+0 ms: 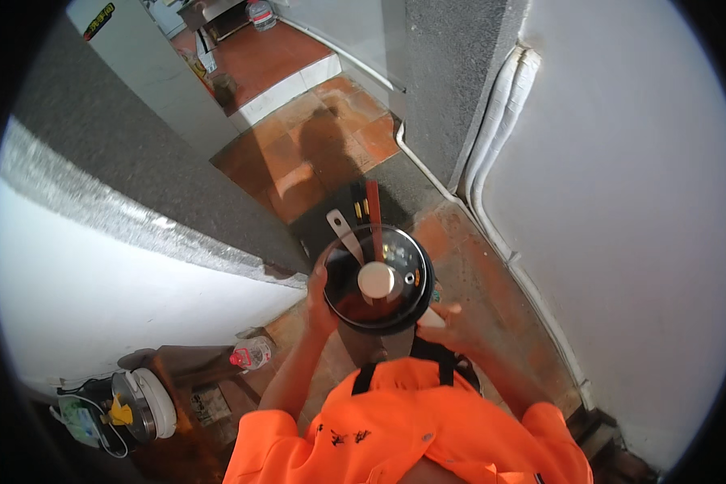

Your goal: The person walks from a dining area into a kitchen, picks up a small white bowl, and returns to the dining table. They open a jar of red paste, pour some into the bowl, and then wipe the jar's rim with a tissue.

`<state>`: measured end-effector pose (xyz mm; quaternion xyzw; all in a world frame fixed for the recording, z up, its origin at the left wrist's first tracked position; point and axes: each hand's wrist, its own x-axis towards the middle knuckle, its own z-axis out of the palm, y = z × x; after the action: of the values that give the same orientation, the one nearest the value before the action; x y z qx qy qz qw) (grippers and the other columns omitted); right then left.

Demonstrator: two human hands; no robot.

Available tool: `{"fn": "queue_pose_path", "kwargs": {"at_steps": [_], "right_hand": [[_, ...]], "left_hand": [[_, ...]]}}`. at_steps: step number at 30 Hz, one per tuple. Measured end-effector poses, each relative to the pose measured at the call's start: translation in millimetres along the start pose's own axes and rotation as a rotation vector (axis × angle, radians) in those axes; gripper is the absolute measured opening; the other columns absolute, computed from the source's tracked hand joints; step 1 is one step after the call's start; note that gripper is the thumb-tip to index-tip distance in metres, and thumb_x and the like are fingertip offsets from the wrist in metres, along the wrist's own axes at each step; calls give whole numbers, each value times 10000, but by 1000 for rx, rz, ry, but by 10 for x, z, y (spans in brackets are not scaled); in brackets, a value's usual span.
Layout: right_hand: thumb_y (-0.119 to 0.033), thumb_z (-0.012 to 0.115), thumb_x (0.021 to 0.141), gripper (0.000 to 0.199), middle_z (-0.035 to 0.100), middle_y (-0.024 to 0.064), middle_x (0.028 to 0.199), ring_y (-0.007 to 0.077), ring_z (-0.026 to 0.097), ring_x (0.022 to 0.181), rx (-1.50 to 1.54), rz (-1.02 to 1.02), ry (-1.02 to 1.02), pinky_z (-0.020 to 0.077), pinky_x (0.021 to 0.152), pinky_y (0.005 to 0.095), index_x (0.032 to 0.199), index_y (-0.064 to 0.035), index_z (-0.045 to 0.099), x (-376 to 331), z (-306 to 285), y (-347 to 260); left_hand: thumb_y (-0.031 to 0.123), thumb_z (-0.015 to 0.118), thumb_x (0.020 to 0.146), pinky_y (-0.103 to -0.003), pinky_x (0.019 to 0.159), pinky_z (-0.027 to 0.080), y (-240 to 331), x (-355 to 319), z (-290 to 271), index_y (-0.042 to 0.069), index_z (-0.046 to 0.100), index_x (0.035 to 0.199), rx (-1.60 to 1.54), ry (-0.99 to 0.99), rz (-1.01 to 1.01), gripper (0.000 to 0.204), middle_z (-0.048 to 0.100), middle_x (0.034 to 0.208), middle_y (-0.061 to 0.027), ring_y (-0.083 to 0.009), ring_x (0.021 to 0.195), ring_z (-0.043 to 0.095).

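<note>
In front of my body I carry a dark round pot [424,313] with a glass lid [347,282] and a pale round knob [376,280]. My left hand [319,303] grips the pot's left side, its fingers partly hidden beneath. On the lower right, my right hand [453,327] is closed round the pot's whitish handle [431,319]. From the far rim stick out a pale spatula handle [343,232] with a hole, black chopsticks with gold bands [361,208] and reddish-brown chopsticks [374,211]. Their lower ends are hard to make out through the reflections.
A doorway with grey posts [460,89] opens onto a tiled floor [363,129] and a raised red-tiled step [274,60]. White pipes [492,137] run along the right wall. At lower left, a brown table [194,363] holds a round white-and-metal appliance [149,403], near a plastic bottle [254,353].
</note>
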<state>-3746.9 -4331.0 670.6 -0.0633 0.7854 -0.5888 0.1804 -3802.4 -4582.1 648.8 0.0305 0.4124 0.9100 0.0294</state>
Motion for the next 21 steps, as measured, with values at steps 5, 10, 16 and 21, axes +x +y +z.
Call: {"fn": "queue_pose_path", "kwargs": {"at_steps": [5, 10, 16, 21], "right_hand": [[-173, 667, 749, 329, 665, 70, 771, 128, 619, 718, 135, -30, -155, 485, 630, 294, 1008, 29, 665, 1245, -750, -123], [-169, 657, 749, 318, 663, 61, 763, 113, 614, 725, 144, 16, -295, 482, 637, 282, 998, 28, 671, 2346, -1338, -506], [-176, 691, 747, 284, 637, 10, 796, 69, 556, 732, 144, 30, -375, 448, 648, 248, 950, 20, 657, 3834, -1624, -664], [-155, 677, 783, 255, 631, 6, 797, 54, 541, 750, 53, -21, -407, 450, 655, 235, 960, 28, 658, 5316, -1819, -825]], "left_hand": [[394, 342, 974, -359, 1038, 361, 25, 1154, 259, -14, 369, 1383, 85, 79, 109, 577, 498, 1317, -123, -220, 1191, 491], [377, 358, 973, -367, 1035, 368, 195, 2147, 389, -6, 405, 1363, 12, 177, 124, 549, 505, 1316, -136, -239, 1191, 502], [408, 396, 960, -373, 1037, 370, 270, 3420, -9, 14, 421, 1354, -21, 308, 131, 557, 507, 1323, -127, -237, 1197, 502], [388, 412, 955, -384, 1045, 369, 460, 4658, -486, 11, 421, 1347, -27, 337, 144, 544, 517, 1310, -124, -245, 1198, 501]]}}
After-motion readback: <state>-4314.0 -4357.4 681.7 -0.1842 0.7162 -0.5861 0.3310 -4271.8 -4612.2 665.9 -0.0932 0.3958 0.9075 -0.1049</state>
